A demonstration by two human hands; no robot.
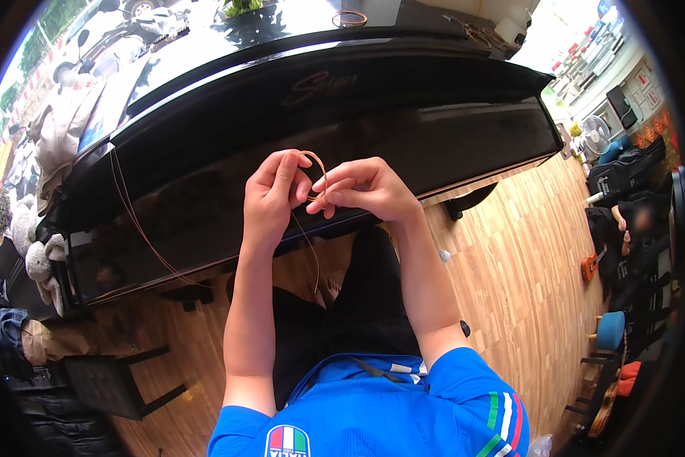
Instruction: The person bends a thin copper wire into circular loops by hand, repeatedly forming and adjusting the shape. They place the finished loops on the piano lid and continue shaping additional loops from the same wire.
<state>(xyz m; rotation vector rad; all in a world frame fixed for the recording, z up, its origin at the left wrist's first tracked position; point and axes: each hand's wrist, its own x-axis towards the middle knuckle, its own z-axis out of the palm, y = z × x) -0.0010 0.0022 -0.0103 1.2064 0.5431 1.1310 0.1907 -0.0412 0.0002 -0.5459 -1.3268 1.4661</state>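
A small loop of copper-coloured wire [322, 163] is held up between my two hands, in front of a black glossy piano [403, 114]. My left hand [268, 190] pinches the loop's left side between thumb and curled fingers. My right hand [373, 186] is closed on its lower right side, the thumb against the bent fingers. One thin wire tail [312, 247] hangs from below my left hand toward my lap. Part of the loop is hidden behind my fingers.
Longer strands of wire [133, 213] hang over the piano's left front. Another wire coil [349, 19] lies on top, with pliers-like tools [483, 34] to its right. A black bench [106, 381] stands at left. At far right are a person [638, 228] and a blue stool [609, 330].
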